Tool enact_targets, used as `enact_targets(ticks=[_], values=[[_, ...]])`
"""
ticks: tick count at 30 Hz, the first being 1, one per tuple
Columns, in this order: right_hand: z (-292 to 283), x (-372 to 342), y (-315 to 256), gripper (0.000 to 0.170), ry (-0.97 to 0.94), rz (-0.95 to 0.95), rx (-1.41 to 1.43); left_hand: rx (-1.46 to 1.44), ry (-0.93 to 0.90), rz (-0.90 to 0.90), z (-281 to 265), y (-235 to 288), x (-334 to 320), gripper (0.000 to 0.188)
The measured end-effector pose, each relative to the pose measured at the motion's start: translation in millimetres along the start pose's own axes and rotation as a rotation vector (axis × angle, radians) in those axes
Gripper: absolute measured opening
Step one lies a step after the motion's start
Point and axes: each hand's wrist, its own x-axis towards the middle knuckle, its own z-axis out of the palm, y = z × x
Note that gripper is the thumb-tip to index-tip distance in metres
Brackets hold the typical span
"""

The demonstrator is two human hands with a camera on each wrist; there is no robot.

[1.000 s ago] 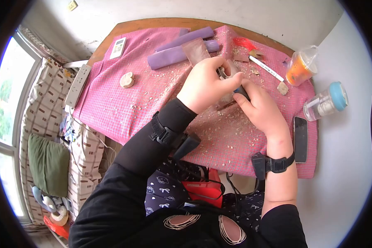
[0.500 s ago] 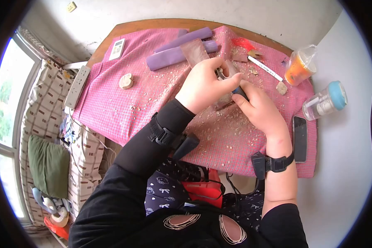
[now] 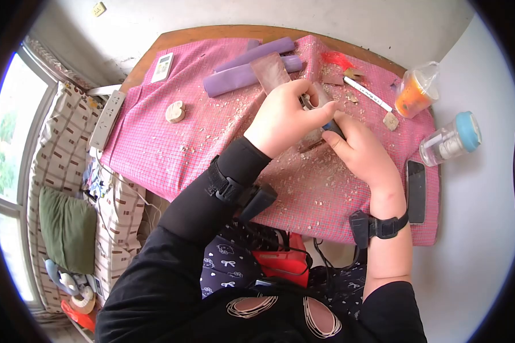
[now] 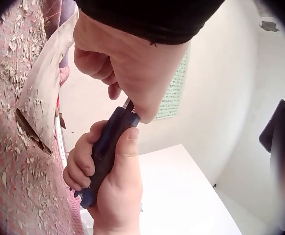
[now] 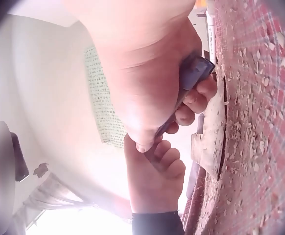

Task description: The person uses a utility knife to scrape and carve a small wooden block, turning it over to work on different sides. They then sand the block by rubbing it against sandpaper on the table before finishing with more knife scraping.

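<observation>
My right hand (image 3: 363,146) grips the dark blue handle of what looks like a utility knife (image 4: 106,147), its thumb lying along the handle. The left hand (image 3: 289,117) meets it at the knife's front end, fingers curled there and thumb toward the right hand. A bit of metal shows between the handle and the left hand in the left wrist view; what else the left fingers hold is hidden. Both hands are over a pink checked cloth (image 3: 303,197) strewn with pale shavings. A small rounded, notched wood piece (image 3: 175,111) lies to the left.
Behind the hands lie purple rolls (image 3: 234,79) and a brownish sheet (image 3: 270,71). To the right are a white marker (image 3: 369,95), a small pale block (image 3: 391,121), an orange drink cup (image 3: 416,96), a blue-lidded jar (image 3: 449,142) and a phone (image 3: 416,191). A power strip (image 3: 107,119) lines the left edge.
</observation>
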Motion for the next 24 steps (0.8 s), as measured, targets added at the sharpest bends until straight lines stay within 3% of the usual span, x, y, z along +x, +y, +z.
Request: enact_targets(ticks=[4, 9, 11, 14, 19, 24], values=[[2.3, 1.6, -5.3, 0.031, 0.020, 0.062, -0.210, -0.016, -0.026, -0.173, -0.1, 3.2, 1.1, 0.033], [3.4, 0.4, -7.9, 0.030, 0.055, 0.075, -0.359, -0.052, -0.033, -0.193, 0.5, 1.9, 1.0, 0.035], [0.8, 0.9, -3.0, 0.032, 0.023, 0.037, -0.134, -0.060, -0.032, -0.179, -1.4, 2.3, 3.6, 0.036], [-0.1, 1.1, 5.4, 0.035, -0.008, 0.001, -0.030, 0.024, -0.047, -0.113, -5.7, 3.1, 2.1, 0.038], [-1.5, 0.4, 6.2, 0.036, -0.051, 0.030, 0.037, 0.107, -0.053, -0.038, -5.3, -0.6, 2.8, 0.039], [-0.5, 0.5, 0.5, 0.035, -0.080, 0.136, -0.022, 0.091, -0.051, -0.125, -2.4, -2.0, 0.2, 0.039]])
